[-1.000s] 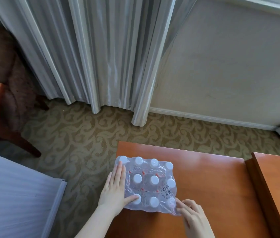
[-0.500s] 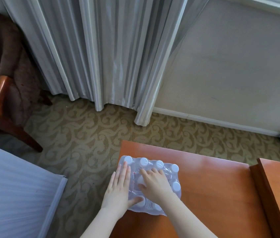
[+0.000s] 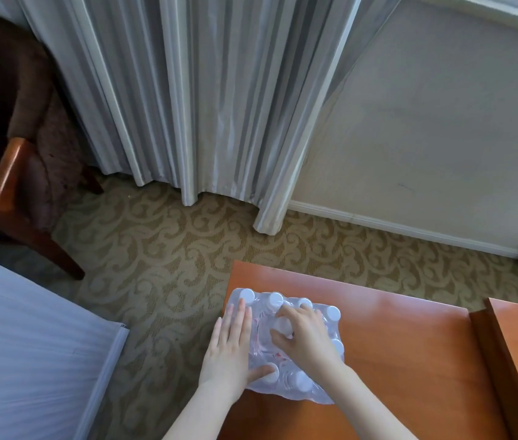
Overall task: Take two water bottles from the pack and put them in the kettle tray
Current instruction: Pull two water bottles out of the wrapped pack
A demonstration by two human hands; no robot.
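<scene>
Water bottles, shrink-wrapped as a pack (image 3: 283, 350), stood at the tabletop's (image 3: 394, 360) near-left corner. The right hand (image 3: 307, 339) had been moved from the pack's near edge onto its middle, fingers clawed into the wrap; the left hand (image 3: 232, 354) was kept flat, steadying. No bottle was freed yet.

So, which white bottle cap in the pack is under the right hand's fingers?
The middle cap of the pack: the right hand curls its fingers around it; the far-row caps stay uncovered.
</scene>
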